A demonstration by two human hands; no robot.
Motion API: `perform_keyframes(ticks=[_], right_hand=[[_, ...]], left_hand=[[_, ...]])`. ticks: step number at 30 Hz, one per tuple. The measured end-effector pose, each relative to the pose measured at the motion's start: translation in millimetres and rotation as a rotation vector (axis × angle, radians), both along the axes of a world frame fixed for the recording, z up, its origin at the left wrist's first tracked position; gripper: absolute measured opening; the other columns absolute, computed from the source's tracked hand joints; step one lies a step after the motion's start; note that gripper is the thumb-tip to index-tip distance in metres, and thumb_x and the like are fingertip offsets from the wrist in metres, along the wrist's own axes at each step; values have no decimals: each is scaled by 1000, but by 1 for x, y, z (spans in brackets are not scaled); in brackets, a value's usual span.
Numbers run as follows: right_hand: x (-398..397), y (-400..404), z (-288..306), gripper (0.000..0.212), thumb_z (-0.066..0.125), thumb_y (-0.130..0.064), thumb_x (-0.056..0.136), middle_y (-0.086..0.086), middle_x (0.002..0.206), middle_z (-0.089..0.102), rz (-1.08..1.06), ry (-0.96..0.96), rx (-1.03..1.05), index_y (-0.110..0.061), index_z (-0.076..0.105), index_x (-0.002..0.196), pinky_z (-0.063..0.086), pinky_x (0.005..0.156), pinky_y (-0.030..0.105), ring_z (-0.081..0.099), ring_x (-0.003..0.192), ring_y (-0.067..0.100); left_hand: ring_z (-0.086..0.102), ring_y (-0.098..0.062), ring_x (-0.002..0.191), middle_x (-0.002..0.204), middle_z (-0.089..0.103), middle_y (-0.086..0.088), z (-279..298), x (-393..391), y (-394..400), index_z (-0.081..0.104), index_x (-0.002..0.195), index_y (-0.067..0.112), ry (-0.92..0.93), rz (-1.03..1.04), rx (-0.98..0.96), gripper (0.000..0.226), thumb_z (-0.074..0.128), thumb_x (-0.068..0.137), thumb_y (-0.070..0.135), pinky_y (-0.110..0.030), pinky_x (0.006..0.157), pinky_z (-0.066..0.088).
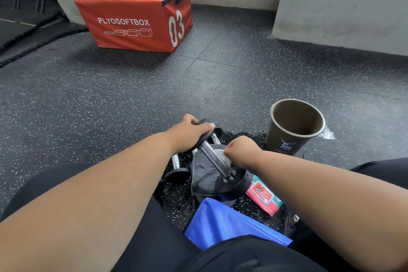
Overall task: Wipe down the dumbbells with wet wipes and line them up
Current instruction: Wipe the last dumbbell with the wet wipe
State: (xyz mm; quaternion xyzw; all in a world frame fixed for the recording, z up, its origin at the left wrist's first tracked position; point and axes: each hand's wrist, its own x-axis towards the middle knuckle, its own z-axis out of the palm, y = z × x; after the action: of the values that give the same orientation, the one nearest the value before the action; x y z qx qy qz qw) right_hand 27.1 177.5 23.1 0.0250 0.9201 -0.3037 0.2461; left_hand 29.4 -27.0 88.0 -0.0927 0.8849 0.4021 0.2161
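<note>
A black dumbbell with a knurled steel handle (215,158) is tilted between my hands, its near head (230,183) low and toward me. My left hand (189,134) grips the far head from above. My right hand (239,150) pinches a white wet wipe (225,155) against the handle. Beneath it, two more dumbbells (176,163) lie on the floor, partly hidden by my hands and a grey cloth (202,175). A red wipes pack (262,194) lies to the right of the near head.
A dark paper bin (295,126) stands right of my hands. A blue mat (223,223) lies against my legs. An orange plyo box (134,15) sits far left by the wall, and a concrete pillar (342,2) rises at the right.
</note>
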Motion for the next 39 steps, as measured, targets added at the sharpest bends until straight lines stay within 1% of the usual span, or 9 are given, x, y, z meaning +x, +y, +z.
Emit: perform_keyframes(ticks=[6, 9, 11, 16, 20, 26, 31, 36, 39], right_hand=[[2, -1, 4, 20, 62, -18, 94, 1, 81, 70, 22, 51, -58, -10, 78, 104, 54, 59, 25, 63, 71, 18], [3, -3, 4, 22, 60, -9, 88, 6, 79, 78, 82, 51, -24, -10, 82, 95, 64, 76, 40, 74, 75, 27], [6, -2, 5, 27, 59, -5, 88, 5, 88, 80, 185, 15, 32, -15, 84, 92, 63, 83, 38, 76, 88, 26], [3, 2, 5, 24, 63, -2, 85, 3, 84, 81, 165, 15, 6, -15, 83, 88, 64, 81, 34, 70, 73, 12], [-2, 6, 5, 21, 64, -10, 87, -1, 90, 79, 205, 149, 177, -22, 81, 92, 59, 81, 30, 74, 88, 21], [5, 3, 6, 22, 85, -11, 75, 3, 87, 80, 341, -24, 116, -19, 82, 94, 63, 81, 35, 72, 78, 19], [0, 9, 16, 28, 61, -5, 87, 0, 89, 73, 206, 59, 55, -26, 74, 101, 53, 67, 26, 67, 82, 19], [-1, 8, 26, 25, 49, -16, 99, 6, 112, 73, 206, 195, 77, -20, 72, 108, 50, 85, 32, 65, 106, 28], [7, 4, 27, 20, 53, -35, 94, 0, 95, 72, 314, 322, 135, -27, 68, 105, 50, 79, 33, 66, 94, 28]], left_hand=[[66, -22, 94, 114, 69, -5, 1, 1, 1, 49, 124, 28, 0, -2, -15, 56, 64, 95, 74, -41, 79, 48], [66, -22, 96, 114, 69, -5, 1, 1, 1, 49, 123, 28, 3, 2, -10, 56, 65, 95, 74, -41, 81, 49], [66, -22, 96, 113, 69, -5, 2, 2, 1, 49, 123, 28, 5, 2, -11, 56, 65, 95, 73, -41, 83, 49], [65, -21, 93, 113, 69, -6, 2, 2, 3, 49, 120, 27, 7, 5, 1, 54, 66, 95, 72, -40, 79, 48], [64, -19, 91, 113, 68, -5, 3, 2, 4, 49, 121, 26, 7, 11, -4, 55, 65, 96, 71, -38, 75, 45], [63, -17, 91, 111, 67, -3, 4, 2, 5, 50, 123, 25, 14, 10, 1, 55, 66, 97, 70, -37, 73, 43], [63, -17, 93, 111, 66, -2, 5, 4, 5, 49, 127, 25, 17, 11, -4, 58, 66, 96, 71, -37, 74, 43], [63, -17, 93, 112, 66, -3, 4, 4, 5, 49, 125, 24, 18, 24, -2, 59, 66, 95, 72, -36, 74, 42], [62, -17, 91, 110, 66, -3, 5, 4, 5, 49, 126, 23, 18, 24, -5, 59, 66, 96, 71, -36, 73, 41]])
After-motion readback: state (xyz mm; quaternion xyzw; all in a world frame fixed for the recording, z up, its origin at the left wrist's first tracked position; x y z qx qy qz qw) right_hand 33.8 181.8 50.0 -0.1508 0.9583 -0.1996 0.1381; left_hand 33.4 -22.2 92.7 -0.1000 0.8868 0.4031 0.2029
